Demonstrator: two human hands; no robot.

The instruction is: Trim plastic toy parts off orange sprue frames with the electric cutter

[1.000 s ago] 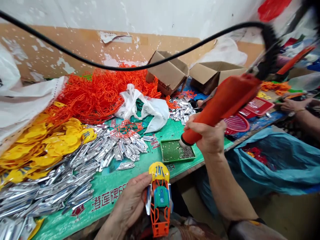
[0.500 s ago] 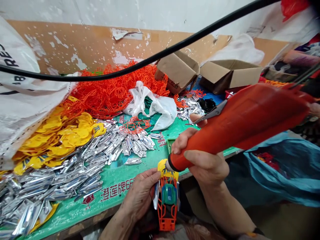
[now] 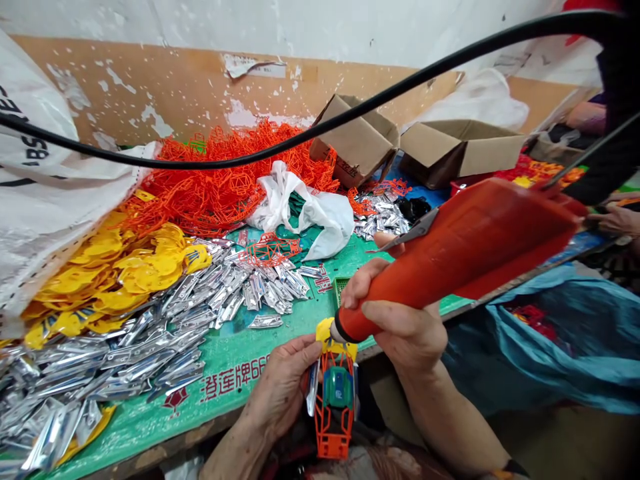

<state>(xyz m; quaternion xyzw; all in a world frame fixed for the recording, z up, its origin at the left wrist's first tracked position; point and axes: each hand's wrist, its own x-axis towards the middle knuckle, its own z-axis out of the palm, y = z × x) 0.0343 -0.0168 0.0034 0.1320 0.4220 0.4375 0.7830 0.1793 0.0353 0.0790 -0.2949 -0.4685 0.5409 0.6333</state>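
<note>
My left hand [image 3: 283, 387] grips a toy car body [image 3: 334, 400] at the table's near edge: an orange lattice frame with a yellow nose, silver sides and a teal-green cockpit. My right hand [image 3: 400, 313] holds an orange electric screwdriver [image 3: 465, 253], whose black cord [image 3: 280, 143] arcs across the top of the view. The driver's tip rests on the toy's yellow nose. A small green screw tray [image 3: 341, 288] lies on the green table cover, mostly hidden behind my right hand.
Piles of orange lattice frames [image 3: 220, 177], yellow parts [image 3: 120, 270] and silver parts [image 3: 150, 340] cover the green table cover [image 3: 235, 357]. A white plastic bag [image 3: 310, 213] and two cardboard boxes [image 3: 450, 150] sit behind. A blue sack [image 3: 555, 340] is at right, with another person's hand [image 3: 617, 220] beyond.
My right hand brought the screwdriver from the green screw tray down and left onto the toy's yellow nose. The left hand raised the toy slightly toward the tool.
</note>
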